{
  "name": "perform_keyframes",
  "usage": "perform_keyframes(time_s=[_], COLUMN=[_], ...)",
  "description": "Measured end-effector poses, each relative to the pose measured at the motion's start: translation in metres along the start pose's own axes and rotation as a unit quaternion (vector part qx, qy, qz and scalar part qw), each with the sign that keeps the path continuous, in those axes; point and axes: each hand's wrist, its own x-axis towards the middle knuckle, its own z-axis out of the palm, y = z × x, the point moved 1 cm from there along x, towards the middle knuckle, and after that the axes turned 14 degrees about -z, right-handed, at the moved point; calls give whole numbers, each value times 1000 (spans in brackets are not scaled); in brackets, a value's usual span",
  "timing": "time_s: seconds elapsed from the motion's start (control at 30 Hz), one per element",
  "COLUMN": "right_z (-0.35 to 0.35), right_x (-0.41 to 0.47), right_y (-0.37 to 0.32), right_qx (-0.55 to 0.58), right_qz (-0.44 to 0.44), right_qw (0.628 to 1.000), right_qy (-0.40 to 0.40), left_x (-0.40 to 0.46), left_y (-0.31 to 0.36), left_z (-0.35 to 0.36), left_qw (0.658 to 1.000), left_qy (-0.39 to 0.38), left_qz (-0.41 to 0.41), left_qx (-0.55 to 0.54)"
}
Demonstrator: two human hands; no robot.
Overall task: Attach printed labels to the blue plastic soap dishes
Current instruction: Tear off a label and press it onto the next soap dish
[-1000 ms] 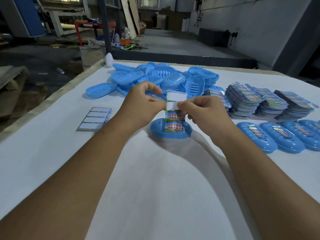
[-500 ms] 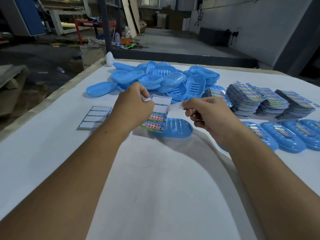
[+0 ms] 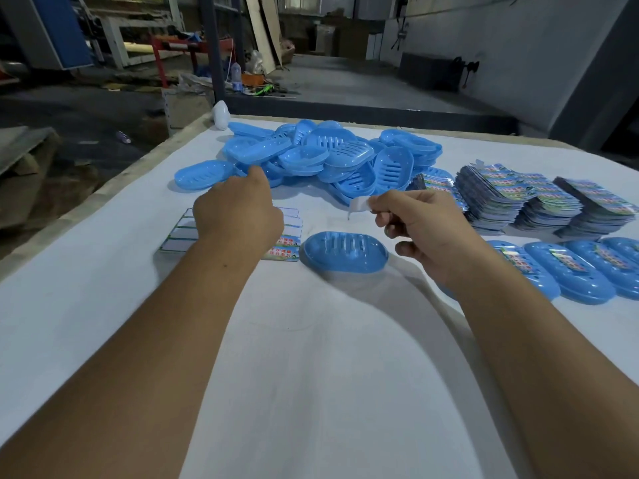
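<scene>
Far left on the white table [image 3: 103,305] I see a sheet of blank stickers [image 3: 176,235], partly hidden by my left hand [image 3: 238,216]. That hand lies knuckles-up over a printed label [image 3: 285,247]; I cannot tell whether its fingers grip the label or only rest on it. Just right of the label sits one soap dish [image 3: 344,252], slots up, bare of any label. Behind it lies the heap of unlabeled dishes [image 3: 332,157]. My right hand [image 3: 425,233] hovers above and right of the dish, thumb and forefinger pinching a small white strip [image 3: 358,205]. Farther right stand label stacks [image 3: 539,198], and before them a row of labeled dishes [image 3: 570,271].
</scene>
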Motion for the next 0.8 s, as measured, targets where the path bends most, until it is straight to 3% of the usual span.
perform_keyframes(time_s=[0.1, 0.23, 0.67, 0.8], right_z=[1, 3, 7, 6], right_x=[0, 1, -1, -1], right_y=[0, 1, 1, 3], right_qx=[-3, -25, -28, -22], right_qz=[-2, -21, -50, -84], right_qw=[1000, 999, 998, 996], right_qy=[3, 20, -12, -20], left_x=[-3, -24, -37, -34], left_y=[7, 29, 37, 37], left_z=[-4, -9, -10, -10], left_qw=[990, 909, 851, 838], left_qy=[15, -125, -273, -288], left_qz=[32, 55, 31, 11], left_qx=[-138, -393, -447, -463])
